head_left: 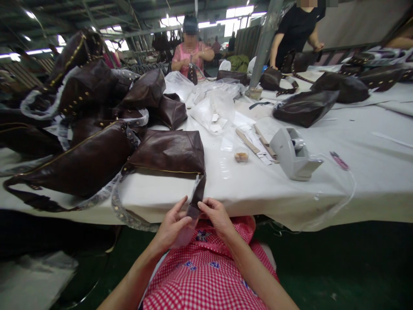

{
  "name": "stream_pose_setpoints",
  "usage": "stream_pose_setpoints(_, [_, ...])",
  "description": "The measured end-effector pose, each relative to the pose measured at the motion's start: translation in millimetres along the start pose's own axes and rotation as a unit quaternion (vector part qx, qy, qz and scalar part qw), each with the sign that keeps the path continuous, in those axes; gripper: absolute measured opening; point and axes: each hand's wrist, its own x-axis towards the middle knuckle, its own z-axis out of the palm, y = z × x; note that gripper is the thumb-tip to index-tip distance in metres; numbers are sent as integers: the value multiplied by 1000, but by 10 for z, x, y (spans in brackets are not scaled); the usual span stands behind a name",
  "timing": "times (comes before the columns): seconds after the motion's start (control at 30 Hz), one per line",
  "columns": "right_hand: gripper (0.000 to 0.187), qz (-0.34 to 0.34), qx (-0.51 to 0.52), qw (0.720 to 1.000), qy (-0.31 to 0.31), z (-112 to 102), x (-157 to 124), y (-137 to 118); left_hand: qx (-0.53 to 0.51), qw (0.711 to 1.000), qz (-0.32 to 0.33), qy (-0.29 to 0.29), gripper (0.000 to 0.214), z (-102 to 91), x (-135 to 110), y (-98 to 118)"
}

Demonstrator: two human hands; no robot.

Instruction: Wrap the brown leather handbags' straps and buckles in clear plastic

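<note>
A dark brown leather handbag (167, 148) lies on its side near the table's front edge, its brass zipper towards me. From its right corner a leather strap (199, 191) hangs down to my hands. My left hand (173, 224) holds the strap's lower part, thumb and fingers to either side of it, with clear plastic film (187, 234) around the strap there. My right hand (215, 214) pinches the strap's right edge between thumb and forefinger. Another length of the strap (121, 206), wrapped in plastic, loops over the table edge on the left.
More brown bags (80, 163) are heaped at the left. A grey tape dispenser (292, 155), pink-handled snippers (339, 160), card strips (254, 144) and plastic bags (213, 110) lie on the white table. Across it are a person in pink (193, 56) and one in black (297, 32).
</note>
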Motion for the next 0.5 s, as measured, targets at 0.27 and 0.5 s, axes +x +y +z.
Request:
stream_pose_setpoints(0.27, [42, 20, 31, 999, 6, 21, -15, -33, 6, 1000, -12, 24, 94, 11, 0, 21])
stream_pose_setpoints(0.5, [38, -7, 7, 1000, -4, 7, 5, 53, -17, 998, -6, 59, 88, 35, 1, -15])
